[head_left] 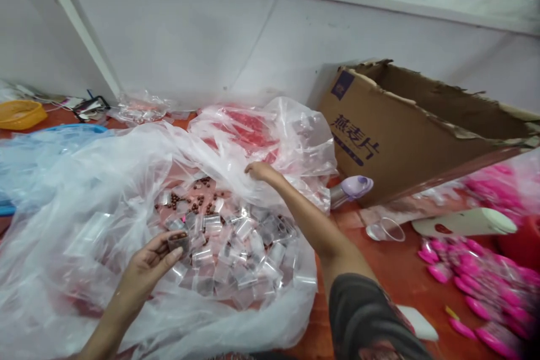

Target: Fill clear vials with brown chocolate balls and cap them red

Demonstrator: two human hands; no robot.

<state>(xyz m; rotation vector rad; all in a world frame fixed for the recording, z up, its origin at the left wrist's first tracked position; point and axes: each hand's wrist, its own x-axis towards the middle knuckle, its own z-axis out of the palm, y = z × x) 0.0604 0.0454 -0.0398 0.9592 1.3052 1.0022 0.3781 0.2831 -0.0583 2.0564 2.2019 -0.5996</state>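
A big clear plastic bag (84, 191) lies open in front of me, filled with several small clear zip bags (240, 253) and loose brown beads (189, 199). My left hand (147, 267) is closed on one small zip bag with brown beads in it, held above the pile. My right hand (259, 170) reaches forward and pinches the far rim of the big bag, fingers closed on the plastic.
A torn cardboard box (405, 124) stands at the right by the white wall. Pink packets (476, 287) lie at the right, with a clear cup (386, 230), a white bottle (464, 223) and a purple-capped item (354, 187). A yellow bowl (19, 113) sits far left.
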